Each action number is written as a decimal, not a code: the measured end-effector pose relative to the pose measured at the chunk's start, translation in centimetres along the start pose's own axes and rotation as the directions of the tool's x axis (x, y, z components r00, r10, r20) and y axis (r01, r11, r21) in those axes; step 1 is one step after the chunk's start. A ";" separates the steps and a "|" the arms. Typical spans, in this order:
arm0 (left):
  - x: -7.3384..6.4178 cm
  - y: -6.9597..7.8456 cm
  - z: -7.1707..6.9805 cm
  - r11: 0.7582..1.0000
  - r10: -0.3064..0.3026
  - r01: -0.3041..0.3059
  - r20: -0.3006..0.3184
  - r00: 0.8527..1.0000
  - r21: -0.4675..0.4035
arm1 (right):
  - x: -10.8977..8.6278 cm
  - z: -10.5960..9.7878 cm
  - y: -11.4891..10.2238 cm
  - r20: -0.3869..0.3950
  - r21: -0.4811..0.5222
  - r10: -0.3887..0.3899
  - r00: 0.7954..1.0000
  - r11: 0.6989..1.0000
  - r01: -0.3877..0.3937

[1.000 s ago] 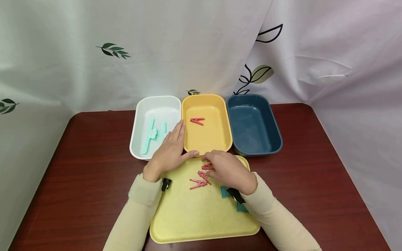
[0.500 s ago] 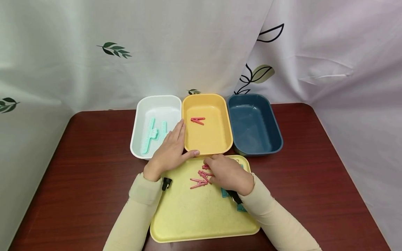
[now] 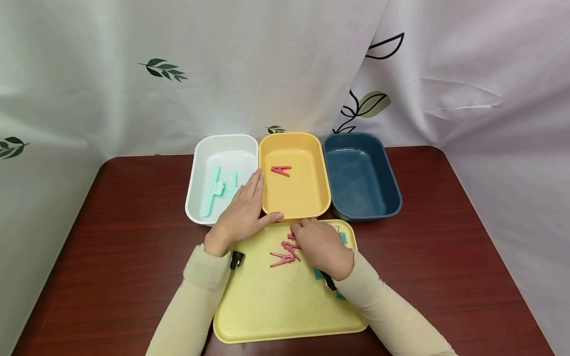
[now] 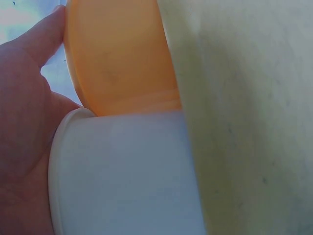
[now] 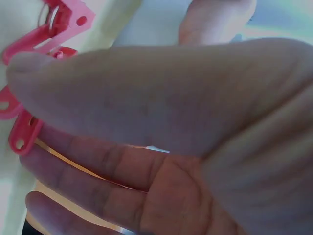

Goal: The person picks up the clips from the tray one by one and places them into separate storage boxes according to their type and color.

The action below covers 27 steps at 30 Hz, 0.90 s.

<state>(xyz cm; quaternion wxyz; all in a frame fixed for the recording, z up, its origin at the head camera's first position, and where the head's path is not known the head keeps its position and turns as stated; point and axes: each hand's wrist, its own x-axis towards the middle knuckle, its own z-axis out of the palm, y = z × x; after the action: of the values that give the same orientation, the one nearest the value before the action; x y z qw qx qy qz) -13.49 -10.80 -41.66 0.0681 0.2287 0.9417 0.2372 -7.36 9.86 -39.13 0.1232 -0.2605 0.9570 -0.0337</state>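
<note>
Right hand (image 3: 321, 248) slightly lower, pink clothespin (image 3: 291, 236) at fingertips

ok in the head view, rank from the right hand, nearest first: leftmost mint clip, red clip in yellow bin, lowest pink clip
1. Lowest pink clip, on tray
2. Red clip, in yellow bin
3. Leftmost mint clip, in white bin

There were three bins (image 3: 296, 193), one tray (image 3: 285, 306) and one surface (image 3: 124, 247)
Pink pegs (image 3: 286, 258) numbered four and mint clips (image 3: 217, 189) two; teal clips (image 3: 318, 274) showed as three patches, partly covered, so their exact number could not be told; two sleeves (image 3: 191, 296) were visible
</note>
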 end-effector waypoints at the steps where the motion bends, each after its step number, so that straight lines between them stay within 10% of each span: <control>1: 0.0 0.0 0.0 1.000 0.000 0.000 0.000 1.000 0.001 | 0.0 0.1 0.0 -0.003 -0.006 0.000 1.000 1.000 0.000; 27: 0.0 0.1 -0.1 1.000 -0.001 0.001 0.002 1.000 0.002 | 0.5 0.9 -0.1 -0.037 0.022 -0.001 0.999 1.000 0.002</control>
<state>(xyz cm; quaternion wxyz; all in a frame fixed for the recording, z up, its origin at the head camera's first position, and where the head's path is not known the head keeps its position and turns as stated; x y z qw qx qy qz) -13.42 -10.75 -41.50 0.0689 0.2283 0.9420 0.2361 -7.46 9.52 -40.07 0.1081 -0.2592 0.9585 -0.0493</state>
